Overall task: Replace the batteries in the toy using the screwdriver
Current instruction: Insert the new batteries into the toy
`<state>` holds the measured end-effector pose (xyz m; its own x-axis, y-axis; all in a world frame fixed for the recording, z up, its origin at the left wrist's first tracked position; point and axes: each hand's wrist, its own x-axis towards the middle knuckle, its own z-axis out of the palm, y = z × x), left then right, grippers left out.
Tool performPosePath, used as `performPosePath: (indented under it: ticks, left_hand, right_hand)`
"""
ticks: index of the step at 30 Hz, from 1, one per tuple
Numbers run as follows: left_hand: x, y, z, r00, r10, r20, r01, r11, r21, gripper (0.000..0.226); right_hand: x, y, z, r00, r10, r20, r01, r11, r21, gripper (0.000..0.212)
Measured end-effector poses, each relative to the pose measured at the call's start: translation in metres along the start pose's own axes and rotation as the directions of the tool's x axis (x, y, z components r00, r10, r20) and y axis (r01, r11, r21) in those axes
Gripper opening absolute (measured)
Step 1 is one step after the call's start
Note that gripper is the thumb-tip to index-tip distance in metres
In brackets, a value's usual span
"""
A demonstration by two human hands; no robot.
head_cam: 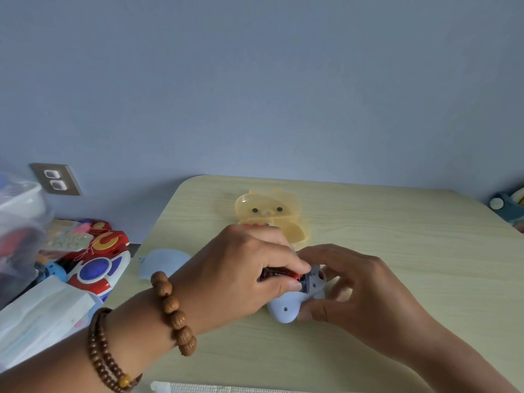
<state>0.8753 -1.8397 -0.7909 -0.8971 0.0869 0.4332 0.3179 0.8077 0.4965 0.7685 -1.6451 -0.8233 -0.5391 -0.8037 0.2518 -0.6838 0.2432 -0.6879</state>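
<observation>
A pale blue toy lies on the light wooden table with its battery bay open and facing up. My left hand pinches a dark red-and-black battery between thumb and fingers at the edge of that bay. My right hand grips the toy's right side, thumb low at the front and fingers curled over the back. The toy's pale blue cover rests on the table's left edge. No screwdriver shows in this view.
A translucent yellow bear-shaped case stands open behind my hands, with small red items inside. Left of the table lies a heap of colourful toys, white packets and a plastic bag. A wall socket sits at the left.
</observation>
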Motion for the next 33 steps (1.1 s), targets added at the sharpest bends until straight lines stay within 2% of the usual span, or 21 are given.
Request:
performPosePath:
  ticks: [12,18,25,33]
  left_hand:
    - [-0.001,0.003,0.011,0.999,-0.015,0.048,0.011,0.997,0.077,0.016]
    - [0.004,0.014,0.007,0.988,-0.153,0.008,0.152,0.988,0.021,0.009]
    - [0.006,0.016,0.005,0.984,-0.173,0.044,0.167,0.98,0.107,0.007]
    - [0.012,0.03,0.002,0.946,-0.315,0.07,0.303,0.942,0.146,0.01]
  right_hand:
    - [0.001,-0.001,-0.001,1.0,-0.006,-0.002,0.006,0.999,-0.045,0.052]
    - [0.001,-0.001,-0.002,1.0,0.002,0.008,-0.001,0.999,-0.052,0.051]
    - [0.002,-0.002,-0.002,1.0,0.007,0.027,-0.004,0.997,-0.081,0.053]
    - [0.004,-0.004,-0.003,0.999,0.019,0.042,-0.016,0.997,-0.079,0.056]
